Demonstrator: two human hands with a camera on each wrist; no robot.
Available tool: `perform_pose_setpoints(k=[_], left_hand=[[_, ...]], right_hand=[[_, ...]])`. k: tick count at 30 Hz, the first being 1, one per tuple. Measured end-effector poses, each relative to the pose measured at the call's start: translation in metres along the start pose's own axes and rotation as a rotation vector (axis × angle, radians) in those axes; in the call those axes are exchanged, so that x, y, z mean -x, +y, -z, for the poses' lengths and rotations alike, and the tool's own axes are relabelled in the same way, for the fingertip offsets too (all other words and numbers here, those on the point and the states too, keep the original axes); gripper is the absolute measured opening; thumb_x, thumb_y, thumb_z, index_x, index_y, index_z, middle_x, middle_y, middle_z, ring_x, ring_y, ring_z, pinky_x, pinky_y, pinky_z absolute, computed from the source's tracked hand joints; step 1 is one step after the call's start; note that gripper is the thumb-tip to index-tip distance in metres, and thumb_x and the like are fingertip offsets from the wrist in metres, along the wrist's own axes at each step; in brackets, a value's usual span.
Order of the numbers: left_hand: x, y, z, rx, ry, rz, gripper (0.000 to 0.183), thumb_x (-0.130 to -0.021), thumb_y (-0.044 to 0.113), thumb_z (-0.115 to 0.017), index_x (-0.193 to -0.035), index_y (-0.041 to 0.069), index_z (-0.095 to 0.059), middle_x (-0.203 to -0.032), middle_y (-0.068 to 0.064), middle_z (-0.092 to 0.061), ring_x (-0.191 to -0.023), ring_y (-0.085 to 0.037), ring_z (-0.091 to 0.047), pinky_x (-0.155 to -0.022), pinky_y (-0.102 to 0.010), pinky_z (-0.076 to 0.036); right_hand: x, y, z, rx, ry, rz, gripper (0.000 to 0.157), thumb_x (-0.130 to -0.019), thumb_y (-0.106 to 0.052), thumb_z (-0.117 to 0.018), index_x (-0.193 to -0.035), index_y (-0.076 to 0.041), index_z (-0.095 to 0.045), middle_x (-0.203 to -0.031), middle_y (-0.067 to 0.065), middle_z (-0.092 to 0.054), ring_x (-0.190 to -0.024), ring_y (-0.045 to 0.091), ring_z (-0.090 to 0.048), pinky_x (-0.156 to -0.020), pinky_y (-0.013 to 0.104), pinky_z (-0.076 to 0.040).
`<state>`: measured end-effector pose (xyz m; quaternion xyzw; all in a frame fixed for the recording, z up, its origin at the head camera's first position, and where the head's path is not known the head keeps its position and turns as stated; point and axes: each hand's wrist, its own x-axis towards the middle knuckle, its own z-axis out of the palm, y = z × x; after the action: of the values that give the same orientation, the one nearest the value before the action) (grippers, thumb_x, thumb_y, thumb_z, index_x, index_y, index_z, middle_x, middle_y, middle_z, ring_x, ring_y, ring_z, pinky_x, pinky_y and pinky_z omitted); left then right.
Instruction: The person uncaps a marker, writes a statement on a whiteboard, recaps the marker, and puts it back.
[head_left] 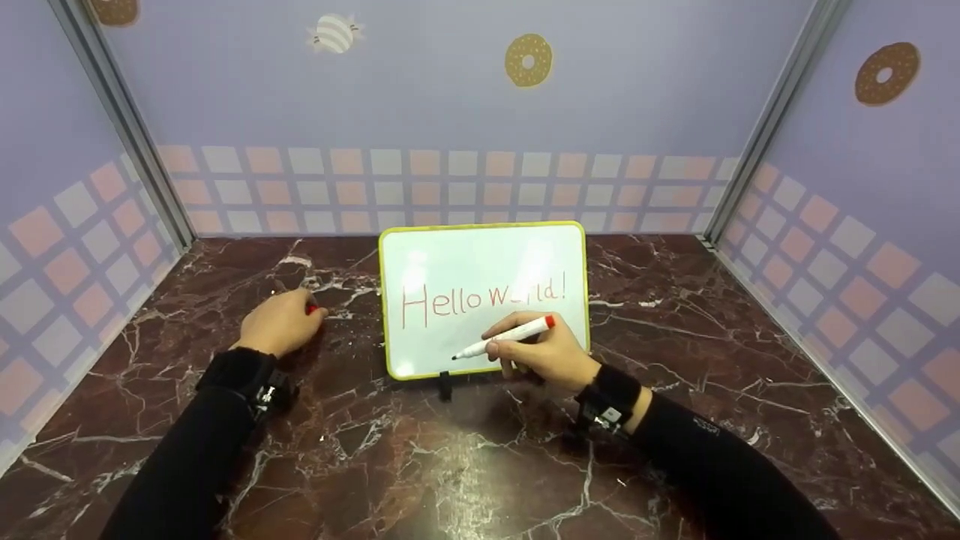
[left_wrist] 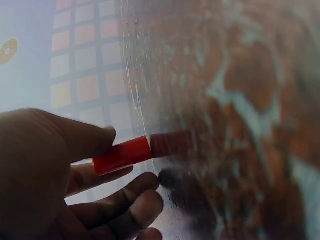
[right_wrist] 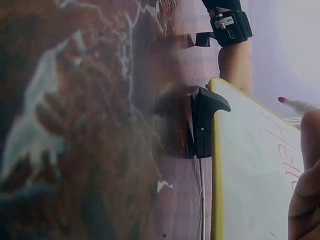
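A whiteboard with a yellow frame stands propped on the table, with "Hello World!" on it in red; some letters are partly broken. My right hand holds a white marker with a red end, its uncapped tip pointing left before the board's lower part. Whether the tip touches the board I cannot tell. Left of the board, my left hand is low over the table. In the left wrist view its thumb and a finger pinch a red marker cap, whose end is at the tabletop; the other fingers are bent.
A black stand foot supports the board's lower edge, and another black foot shows in the head view. The dark red marbled table is bounded by purple walls with checks and painted doughnuts.
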<state>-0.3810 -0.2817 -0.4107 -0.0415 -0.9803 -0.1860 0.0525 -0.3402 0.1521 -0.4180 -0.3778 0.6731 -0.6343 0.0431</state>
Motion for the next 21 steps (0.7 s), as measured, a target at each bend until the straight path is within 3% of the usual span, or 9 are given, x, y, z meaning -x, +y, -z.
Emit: perform_pose_setpoints(k=[2, 5, 9, 13, 16, 21], left_hand=[[0.000, 0.001, 0.000, 0.001, 0.004, -0.009, 0.032, -0.110, 0.032, -0.064, -0.119, 0.002, -0.071, -0.118, -0.026, -0.074, -0.108, -0.049, -0.072, -0.084, -0.069, -0.057], [0.001, 0.006, 0.003, 0.008, 0.007, -0.030, 0.030, -0.110, 0.029, -0.064, -0.118, 0.001, -0.072, -0.115, -0.024, -0.075, -0.102, -0.046, -0.072, -0.083, -0.066, -0.057], [0.005, 0.018, 0.012, 0.043, 0.011, -0.058, 0.029, -0.110, 0.029, -0.063, -0.119, 0.002, -0.072, -0.104, -0.018, -0.073, -0.085, -0.035, -0.068, -0.071, -0.053, -0.053], [0.012, 0.033, 0.024, 0.099, 0.035, -0.084, 0.029, -0.111, 0.029, -0.062, -0.120, 0.004, -0.073, -0.100, -0.014, -0.072, -0.077, -0.028, -0.062, -0.066, -0.042, -0.045], [0.017, 0.045, 0.033, 0.138, 0.081, -0.110, 0.030, -0.111, 0.030, -0.062, -0.121, 0.004, -0.075, -0.104, -0.014, -0.073, -0.081, -0.029, -0.064, -0.070, -0.043, -0.047], [0.022, 0.066, 0.043, 0.231, 0.205, -0.172, 0.028, -0.111, 0.029, -0.065, -0.121, 0.006, -0.078, -0.104, -0.013, -0.077, -0.085, -0.029, -0.067, -0.077, -0.044, -0.049]], right_hand=[[0.000, 0.000, -0.001, -0.012, -0.001, -0.005, 0.018, -0.103, -0.002, -0.078, -0.114, 0.012, -0.077, -0.087, 0.037, -0.072, -0.056, 0.017, -0.066, -0.049, 0.025, -0.048], [0.000, -0.001, -0.002, -0.021, -0.001, -0.004, 0.018, -0.103, -0.001, -0.077, -0.115, 0.013, -0.077, -0.087, 0.033, -0.073, -0.055, 0.021, -0.066, -0.048, 0.025, -0.049], [0.000, -0.003, -0.003, -0.031, 0.005, -0.001, 0.019, -0.103, -0.001, -0.077, -0.115, 0.013, -0.076, -0.085, 0.018, -0.078, -0.055, 0.022, -0.066, -0.048, 0.025, -0.049], [0.001, -0.004, -0.004, -0.075, 0.011, -0.027, 0.021, -0.102, -0.001, -0.078, -0.116, 0.015, -0.074, -0.085, 0.019, -0.078, -0.055, 0.021, -0.064, -0.048, 0.025, -0.049], [0.001, -0.005, -0.004, -0.095, 0.010, -0.040, 0.023, -0.102, -0.002, -0.078, -0.116, 0.016, -0.073, -0.086, 0.021, -0.077, -0.055, 0.019, -0.064, -0.048, 0.025, -0.049], [0.001, -0.010, -0.002, -0.048, 0.006, 0.017, 0.022, -0.102, -0.002, -0.077, -0.116, 0.015, -0.075, -0.087, 0.010, -0.080, -0.058, 0.013, -0.067, -0.049, 0.023, -0.048]])
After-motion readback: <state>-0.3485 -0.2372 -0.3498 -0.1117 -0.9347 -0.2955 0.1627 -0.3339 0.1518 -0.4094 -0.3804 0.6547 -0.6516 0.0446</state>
